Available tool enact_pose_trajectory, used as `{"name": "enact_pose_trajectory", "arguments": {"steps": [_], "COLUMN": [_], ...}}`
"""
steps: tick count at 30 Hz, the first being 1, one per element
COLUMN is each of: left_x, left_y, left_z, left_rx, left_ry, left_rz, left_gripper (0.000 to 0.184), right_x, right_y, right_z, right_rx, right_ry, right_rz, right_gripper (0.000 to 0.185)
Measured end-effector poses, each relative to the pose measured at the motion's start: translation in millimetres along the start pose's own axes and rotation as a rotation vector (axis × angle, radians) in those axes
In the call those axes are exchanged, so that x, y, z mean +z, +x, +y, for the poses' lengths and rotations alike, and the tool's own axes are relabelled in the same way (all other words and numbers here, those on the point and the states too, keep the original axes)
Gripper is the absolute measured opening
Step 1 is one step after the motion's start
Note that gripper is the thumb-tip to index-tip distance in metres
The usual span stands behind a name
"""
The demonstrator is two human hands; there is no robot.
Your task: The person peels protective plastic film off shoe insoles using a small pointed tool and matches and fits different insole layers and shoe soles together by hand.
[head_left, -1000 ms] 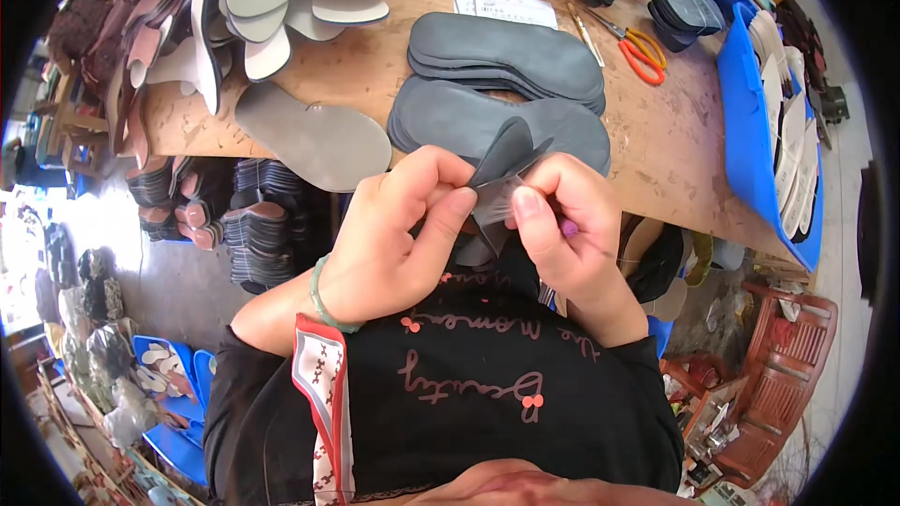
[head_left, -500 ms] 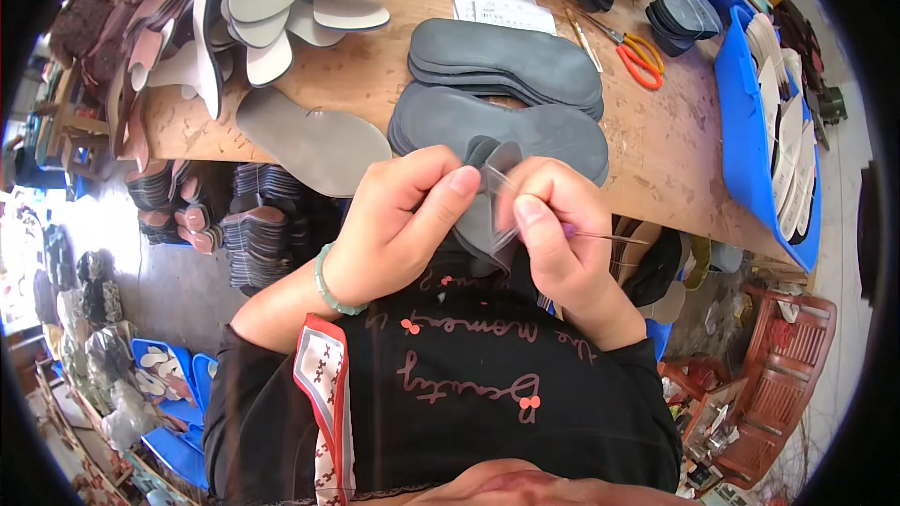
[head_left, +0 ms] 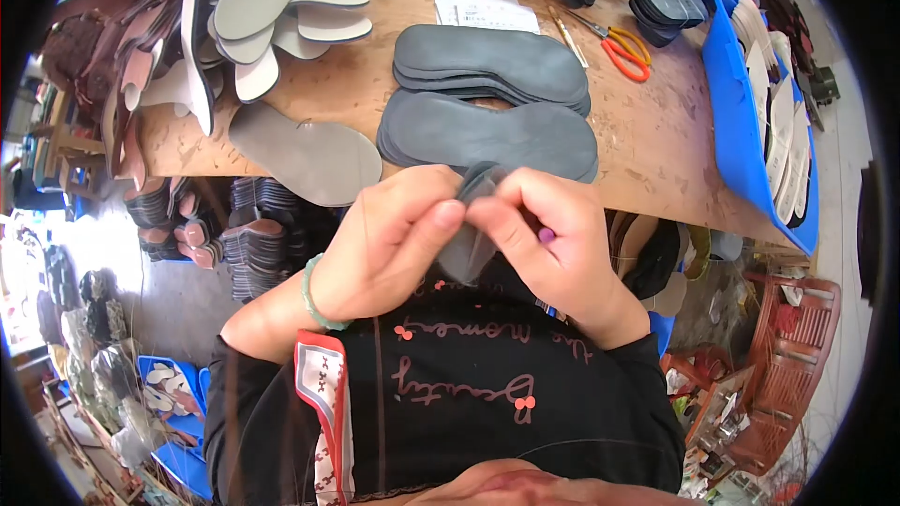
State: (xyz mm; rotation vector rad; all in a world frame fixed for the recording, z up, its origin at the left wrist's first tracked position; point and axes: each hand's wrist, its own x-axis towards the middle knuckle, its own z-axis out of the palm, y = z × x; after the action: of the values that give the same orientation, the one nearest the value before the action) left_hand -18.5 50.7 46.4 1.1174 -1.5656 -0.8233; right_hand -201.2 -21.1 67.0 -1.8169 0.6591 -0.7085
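My left hand [head_left: 398, 239] is closed, thumb and fingers gripping a small bundle of dark grey insoles [head_left: 467, 258] in front of my chest. The insoles stand on edge, seen nearly end-on, so their number is unclear. My right hand [head_left: 553, 230] is closed beside them, its fingertips at their right side. A small purple-handled tool [head_left: 547, 235] shows between its fingers; the rest is hidden. Just beyond my hands, two stacks of dark grey insoles, a nearer stack [head_left: 487, 131] and a farther stack [head_left: 492, 61], lie on the wooden table [head_left: 647, 141].
A single grey-brown insole [head_left: 305, 150] lies at the table's left edge, below a heap of pale insoles [head_left: 281, 0]. Orange-handled scissors [head_left: 625, 54], a pen [head_left: 568, 36] and papers [head_left: 487, 7] lie farther back. A blue bin [head_left: 736, 122] of insoles stands right.
My right hand has turned and closed in toward the insoles; the tool's thin metal shaft, visible before, is now hidden. The bundle sits slightly lower and more edge-on. The whole view has shifted a little.
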Motion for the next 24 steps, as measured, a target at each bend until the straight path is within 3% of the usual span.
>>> {"name": "enact_pose_trajectory", "arguments": {"steps": [1, 4, 10, 11, 13, 17, 20, 24], "left_x": [-0.9, -6.0, 9.5, 5.9, -0.3, -4.0, -1.0, -10.0], "left_y": [-2.5, -10.9, -4.0, -1.7, -0.4, -15.6, -21.3, -36.7], "left_z": [-2.3, -5.2, 4.6, 1.9, -4.8, -7.1, 0.8, -3.3], "left_rx": [-0.018, -0.252, -0.307, -0.328, -0.293, -0.472, -0.443, -0.294], "left_ry": [-0.123, -0.362, -0.667, -0.59, -0.418, -0.741, -0.806, -0.765], "left_rz": [0.024, -0.014, 0.005, -0.037, -0.074, 0.131, 0.308, 0.322], "left_gripper": [0.022, 0.025, 0.031, 0.031, 0.029, 0.024, 0.028, 0.031], "right_x": [0.4, 0.2, 16.9, 17.5, 15.8, 7.3, 2.1, -11.2], "right_y": [-0.5, -4.4, 6.7, 6.9, 6.3, -2.1, -15.6, -33.5], "right_z": [3.0, 5.4, 13.0, 12.9, 15.1, 21.6, 30.4, 37.6], "right_rx": [-0.068, -0.006, -0.321, -0.365, -0.352, -0.28, -0.198, -0.141], "right_ry": [-0.029, 0.104, -0.286, -0.353, -0.368, -0.367, -0.304, -0.327], "right_rz": [0.024, 0.041, 0.129, 0.144, 0.127, 0.13, 0.18, 0.242], "right_gripper": [0.03, 0.027, 0.024, 0.026, 0.027, 0.026, 0.027, 0.028]}}
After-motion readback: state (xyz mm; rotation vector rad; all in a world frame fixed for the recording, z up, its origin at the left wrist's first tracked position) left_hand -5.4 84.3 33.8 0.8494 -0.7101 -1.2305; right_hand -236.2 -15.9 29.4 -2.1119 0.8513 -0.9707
